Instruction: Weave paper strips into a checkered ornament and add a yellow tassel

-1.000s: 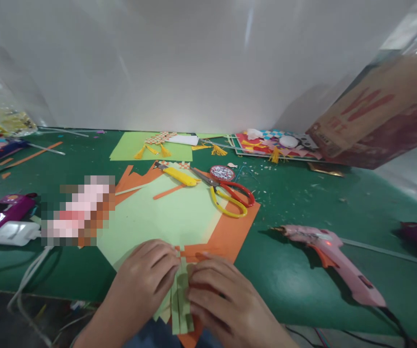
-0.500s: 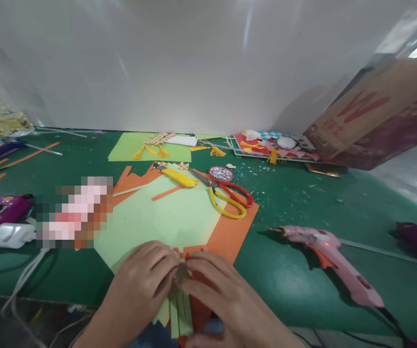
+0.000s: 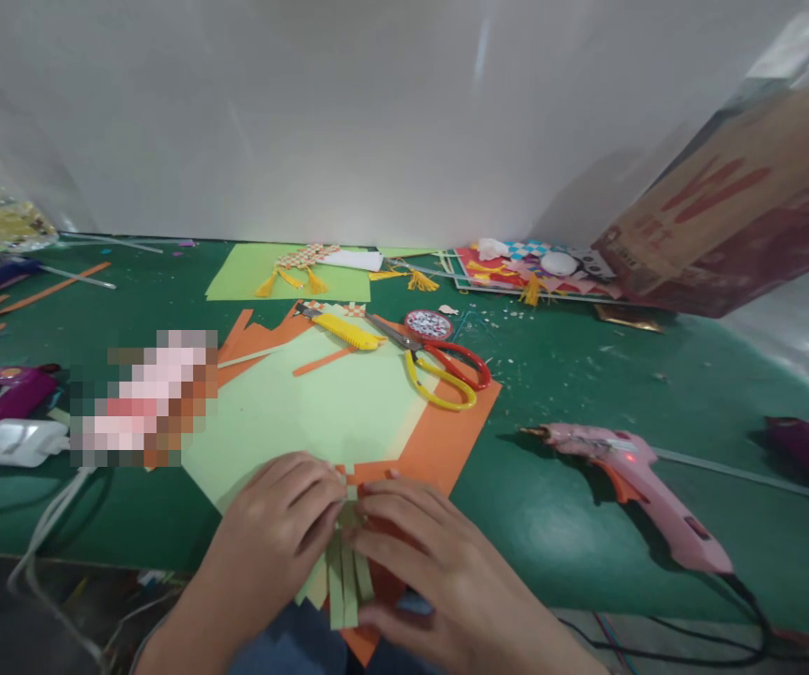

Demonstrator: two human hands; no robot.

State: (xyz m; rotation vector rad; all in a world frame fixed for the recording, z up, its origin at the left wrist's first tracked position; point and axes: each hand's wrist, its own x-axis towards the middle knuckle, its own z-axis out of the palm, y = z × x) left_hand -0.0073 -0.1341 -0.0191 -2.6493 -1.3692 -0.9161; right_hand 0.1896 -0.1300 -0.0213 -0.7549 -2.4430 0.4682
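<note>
Light green paper strips [image 3: 345, 586] run down from between my two hands toward the table's front edge. Orange strips [image 3: 358, 469] cross them at the top, forming a small woven patch partly hidden under my fingers. My left hand [image 3: 281, 525] is closed, with fingertips pinching the patch from the left. From the right, my right hand [image 3: 425, 553] curls its fingers over the strips, its thumb lower down beside their loose ends. Beneath lie a pale green sheet [image 3: 292, 412] and an orange sheet [image 3: 464, 427].
Scissors [image 3: 446, 366] and a yellow utility knife [image 3: 348, 330] rest on the sheets' far part, near a round dish of small pieces [image 3: 428, 324]. A pink glue gun [image 3: 629, 469] lies right, its cord trailing off the front edge. A paper bag [image 3: 734, 206] leans behind.
The whole view has shifted slightly, so the table sits a little higher in it. Both hands remain at the woven strips; my right fingers have moved slightly along them.
</note>
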